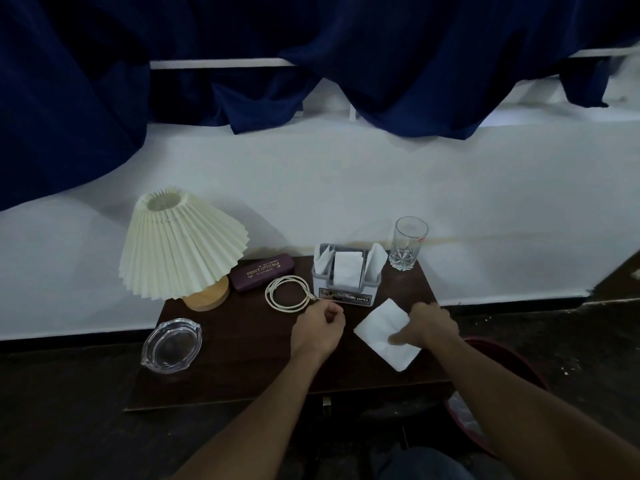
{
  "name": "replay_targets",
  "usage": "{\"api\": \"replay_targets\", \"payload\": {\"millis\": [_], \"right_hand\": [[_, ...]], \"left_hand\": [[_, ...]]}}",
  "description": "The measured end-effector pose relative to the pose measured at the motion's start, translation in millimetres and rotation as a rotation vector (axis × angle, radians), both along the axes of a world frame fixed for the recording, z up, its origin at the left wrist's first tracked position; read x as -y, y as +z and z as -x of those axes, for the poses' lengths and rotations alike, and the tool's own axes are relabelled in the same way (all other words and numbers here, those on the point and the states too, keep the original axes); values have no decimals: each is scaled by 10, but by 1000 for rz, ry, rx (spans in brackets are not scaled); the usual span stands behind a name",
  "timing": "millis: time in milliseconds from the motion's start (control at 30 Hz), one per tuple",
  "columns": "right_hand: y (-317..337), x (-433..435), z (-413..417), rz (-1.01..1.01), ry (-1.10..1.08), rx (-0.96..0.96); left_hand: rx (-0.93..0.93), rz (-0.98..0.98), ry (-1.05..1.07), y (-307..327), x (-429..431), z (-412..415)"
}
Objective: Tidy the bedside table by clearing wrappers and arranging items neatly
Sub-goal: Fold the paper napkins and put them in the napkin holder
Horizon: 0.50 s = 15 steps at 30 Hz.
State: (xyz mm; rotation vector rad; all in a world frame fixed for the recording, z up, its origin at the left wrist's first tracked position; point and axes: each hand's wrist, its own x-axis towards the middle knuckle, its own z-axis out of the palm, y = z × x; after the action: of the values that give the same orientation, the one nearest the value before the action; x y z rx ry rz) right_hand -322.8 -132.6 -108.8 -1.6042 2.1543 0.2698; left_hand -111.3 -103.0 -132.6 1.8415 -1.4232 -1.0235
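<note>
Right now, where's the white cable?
Head view, centre of the bedside table: the coiled white cable lies between the glasses case and the tissue holder, just beyond the left hand.

Looks like a bedroom corner in someone's home tbh. There's a little dark wooden bedside table (242,358) pushed against a white wall (485,220), with a pleated-shade lamp (180,244) far left, a glasses case (263,271), a tissue holder (346,278) and a drinking glass (408,244) far right. Heavy dark blue curtains (398,64) hang above it all.
</note>
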Motion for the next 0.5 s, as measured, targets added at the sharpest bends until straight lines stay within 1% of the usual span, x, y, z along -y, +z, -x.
{"api": "replay_targets", "payload": {"millis": [100,200,300,400,500], "right_hand": [[-44,31,3,-20,3,136],[48,27,-22,34,56,303],[220,3,-47,87,40,453],[423,-20,-76,69,31,554],[659,-61,-130,99,69,640]], "left_hand": [[-43,-15,-10,12,-28,39],[-103,-33,-2,25,-28,25],[-195,-49,17,81,-26,16],[-268,-72,48,168,-59,13],[-273,-76,56,286,-126,-12]]}}
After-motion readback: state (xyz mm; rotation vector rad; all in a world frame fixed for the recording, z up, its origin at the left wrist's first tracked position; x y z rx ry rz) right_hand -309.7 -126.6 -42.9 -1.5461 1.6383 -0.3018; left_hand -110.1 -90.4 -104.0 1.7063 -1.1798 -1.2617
